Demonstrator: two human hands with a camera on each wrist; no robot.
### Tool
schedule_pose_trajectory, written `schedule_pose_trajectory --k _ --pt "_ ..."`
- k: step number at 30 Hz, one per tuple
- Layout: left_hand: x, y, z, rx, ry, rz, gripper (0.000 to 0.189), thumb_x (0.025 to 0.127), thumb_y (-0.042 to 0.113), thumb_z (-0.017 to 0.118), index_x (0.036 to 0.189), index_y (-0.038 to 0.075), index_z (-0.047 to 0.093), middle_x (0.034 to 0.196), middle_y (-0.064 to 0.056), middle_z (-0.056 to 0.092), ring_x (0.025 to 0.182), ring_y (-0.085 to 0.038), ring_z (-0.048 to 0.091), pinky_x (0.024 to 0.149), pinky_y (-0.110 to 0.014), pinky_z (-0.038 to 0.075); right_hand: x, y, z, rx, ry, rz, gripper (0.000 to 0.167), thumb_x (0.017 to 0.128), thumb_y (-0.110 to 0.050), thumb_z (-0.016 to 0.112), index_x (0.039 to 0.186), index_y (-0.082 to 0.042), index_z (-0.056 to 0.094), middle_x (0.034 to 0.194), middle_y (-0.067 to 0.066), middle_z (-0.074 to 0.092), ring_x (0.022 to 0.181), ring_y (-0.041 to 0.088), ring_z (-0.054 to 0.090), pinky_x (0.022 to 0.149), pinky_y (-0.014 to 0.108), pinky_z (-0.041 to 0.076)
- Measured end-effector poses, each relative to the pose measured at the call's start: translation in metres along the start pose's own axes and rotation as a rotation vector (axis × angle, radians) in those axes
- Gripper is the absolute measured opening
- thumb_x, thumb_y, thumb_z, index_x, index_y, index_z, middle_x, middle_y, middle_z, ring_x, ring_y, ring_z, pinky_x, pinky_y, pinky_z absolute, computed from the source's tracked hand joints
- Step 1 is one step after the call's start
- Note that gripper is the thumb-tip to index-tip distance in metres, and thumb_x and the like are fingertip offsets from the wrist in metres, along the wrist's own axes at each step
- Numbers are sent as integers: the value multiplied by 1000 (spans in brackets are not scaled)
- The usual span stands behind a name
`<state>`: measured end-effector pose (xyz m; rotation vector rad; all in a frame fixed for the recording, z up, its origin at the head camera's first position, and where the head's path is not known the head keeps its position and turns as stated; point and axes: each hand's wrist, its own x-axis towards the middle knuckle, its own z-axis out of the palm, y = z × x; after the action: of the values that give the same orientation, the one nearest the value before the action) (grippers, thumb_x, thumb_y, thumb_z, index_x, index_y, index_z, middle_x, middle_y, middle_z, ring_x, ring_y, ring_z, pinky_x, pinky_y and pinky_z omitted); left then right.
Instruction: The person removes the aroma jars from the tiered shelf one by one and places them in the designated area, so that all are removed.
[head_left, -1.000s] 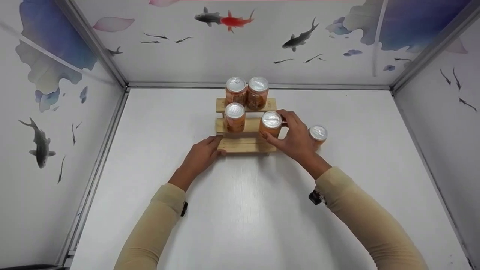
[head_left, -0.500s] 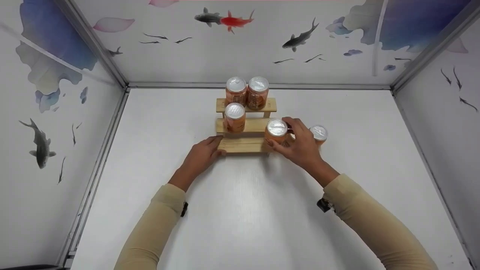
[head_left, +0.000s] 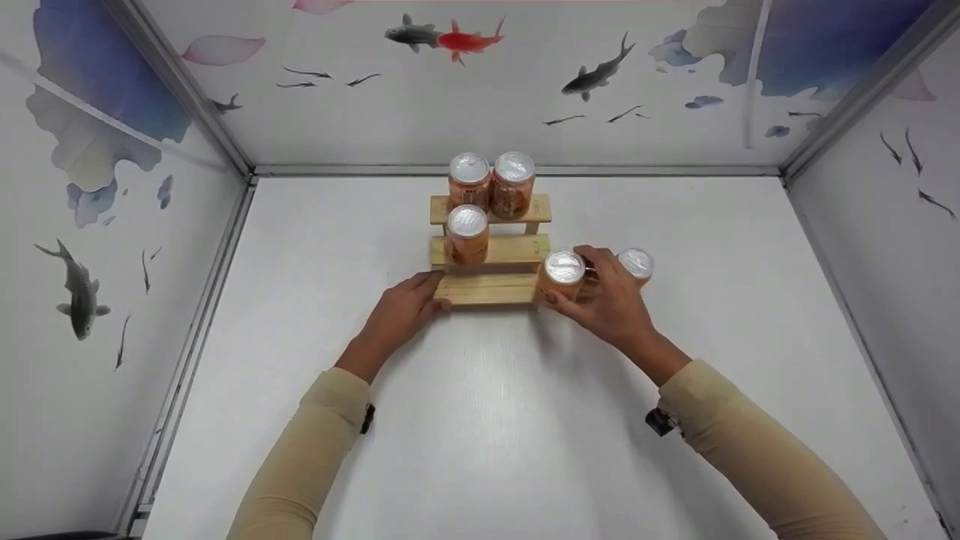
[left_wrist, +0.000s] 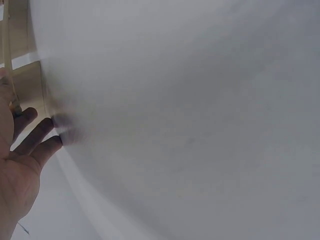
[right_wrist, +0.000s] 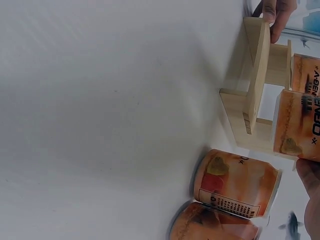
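My right hand (head_left: pixel 616 304) grips an orange can (head_left: pixel 562 279) with a silver lid, thumb in front and fingers behind. The can is upright by the right end of the lowest step of a three-step wooden rack (head_left: pixel 487 291). In the right wrist view the held can (right_wrist: pixel 296 125) hangs above the table, beside the rack. My left hand (head_left: pixel 405 311) holds the left end of the lowest step, with some fingertips down at the table in the left wrist view. One can (head_left: pixel 468 241) stands on the middle step's left; two cans (head_left: pixel 513 191) stand on the top step.
Two similar cans stand side by side on the table right of the rack, the nearer one (right_wrist: pixel 235 182) mostly hidden by my right hand in the head view, the other (head_left: pixel 636 264) farther right. White walls (head_left: pixel 480 112) with painted fish enclose the white table (head_left: pixel 465 435).
My right hand has carried the can to the right and nearer to me, from beside the middle step to the lowest step's right end. My left hand stays on the rack.
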<state>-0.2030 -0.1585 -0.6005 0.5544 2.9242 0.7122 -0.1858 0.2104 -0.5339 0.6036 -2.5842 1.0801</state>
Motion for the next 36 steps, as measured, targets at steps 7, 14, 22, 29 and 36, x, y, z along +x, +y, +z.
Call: schedule_pose_trajectory --k 7,14,22,29,36 --pt "0 -1 1 13 7 6 68 114 52 56 167 11 49 165 -15 58 151 -37 59 124 -54 50 -10 7 -2 16 11 -28 75 85 -25 100 143 3 60 133 20 69 120 35 76 101 52 65" --pt "-1 0 0 14 20 4 68 113 52 57 167 10 51 164 -13 60 150 -36 60 123 -52 51 -18 14 -2 23 27 -30 74 84 -24 100 141 2 61 133 18 69 120 34 76 97 50 66" --pt "-1 1 0 10 0 -17 70 112 55 56 168 13 49 165 -12 58 153 -34 58 125 -51 49 -31 24 -2 6 26 -9 75 82 -19 101 141 4 60 136 20 68 125 34 74 102 48 64" --pt "0 0 1 18 5 -21 70 113 55 56 168 13 49 165 -13 58 152 -35 58 125 -52 50 -41 29 -6 32 1 18 73 83 -17 100 140 2 60 136 20 67 124 33 75 99 46 65" --pt "0 2 1 7 4 -18 70 113 55 56 169 14 48 166 -13 58 153 -34 58 125 -52 49 -52 38 -5 27 -12 23 80 81 -14 101 146 2 58 156 27 58 129 36 73 99 49 65"
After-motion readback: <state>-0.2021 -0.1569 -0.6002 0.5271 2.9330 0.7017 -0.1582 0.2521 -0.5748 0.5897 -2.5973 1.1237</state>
